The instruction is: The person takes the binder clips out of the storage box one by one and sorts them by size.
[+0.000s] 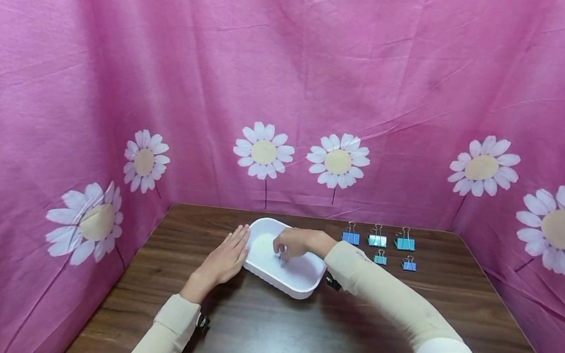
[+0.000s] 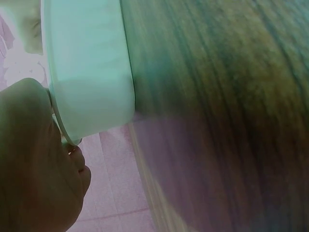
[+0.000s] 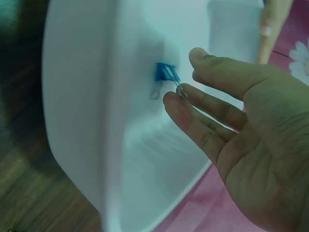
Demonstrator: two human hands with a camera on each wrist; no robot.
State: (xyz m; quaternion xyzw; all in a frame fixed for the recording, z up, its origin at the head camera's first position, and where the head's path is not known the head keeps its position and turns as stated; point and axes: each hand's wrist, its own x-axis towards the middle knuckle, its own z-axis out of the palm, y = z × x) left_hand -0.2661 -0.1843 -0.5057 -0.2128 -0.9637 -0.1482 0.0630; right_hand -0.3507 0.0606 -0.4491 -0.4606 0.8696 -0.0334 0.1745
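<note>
A small blue binder clip [image 3: 166,72] with wire handles is inside the white tray [image 1: 299,292], low over its floor. My right hand [image 1: 295,243] reaches into the tray. In the right wrist view, its fingertips [image 3: 176,102] are at the end of one wire handle, and the thumb stands apart from them. The head view shows only a little of this clip below the fingers. My left hand [image 1: 225,255] rests against the tray's left side, its fingers straight along the rim. In the left wrist view, that hand [image 2: 41,159] lies by the tray's end wall [image 2: 91,108].
On the wooden table [image 1: 252,333], right of the tray, several binder clips form two rows. The back row holds a blue clip [image 1: 350,238], a silvery-teal one [image 1: 377,241] and a teal one [image 1: 405,244]. Smaller teal [image 1: 380,260] and blue [image 1: 409,266] clips stand in front. Pink flowered cloth [image 1: 310,63] surrounds the table.
</note>
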